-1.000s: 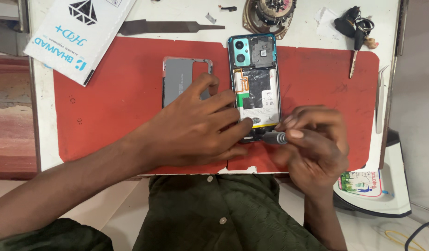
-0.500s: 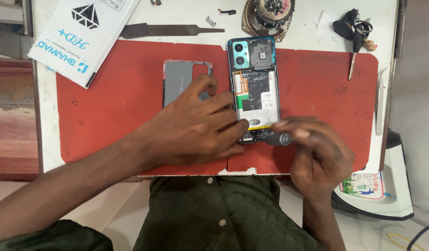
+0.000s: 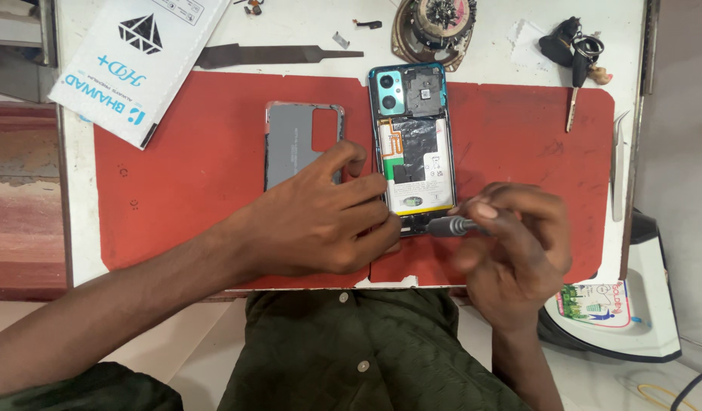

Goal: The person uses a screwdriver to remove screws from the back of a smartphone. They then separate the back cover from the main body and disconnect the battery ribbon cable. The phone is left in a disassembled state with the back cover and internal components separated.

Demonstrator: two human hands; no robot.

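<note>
On a red mat (image 3: 214, 198), opened phone (image 3: 413, 144) just beyond left hand (image 3: 313, 221) fingers pressing its lower edge, right hand (image 3: 511, 243) fingers gripping a screwdriver (image 3: 451, 226), white rectangular package (image 3: 134, 61) upper left on the bench (image 3: 488, 61).

A phone-repair workshop: a white worktop (image 3: 480, 65) carries a red rubber mat (image 3: 199, 183), an opened teal phone (image 3: 412, 144), a flat metal file (image 3: 279, 55) and steel tweezers (image 3: 617, 164).

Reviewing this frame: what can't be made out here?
Head view only:
- Screwdriver tip: hidden at the opened phone's lower end, by the left hand.
- Screwdriver handle: covered by the right hand.
- Back cover's lower part: under the left hand.
- Round dish: cut off by the top edge.
</note>
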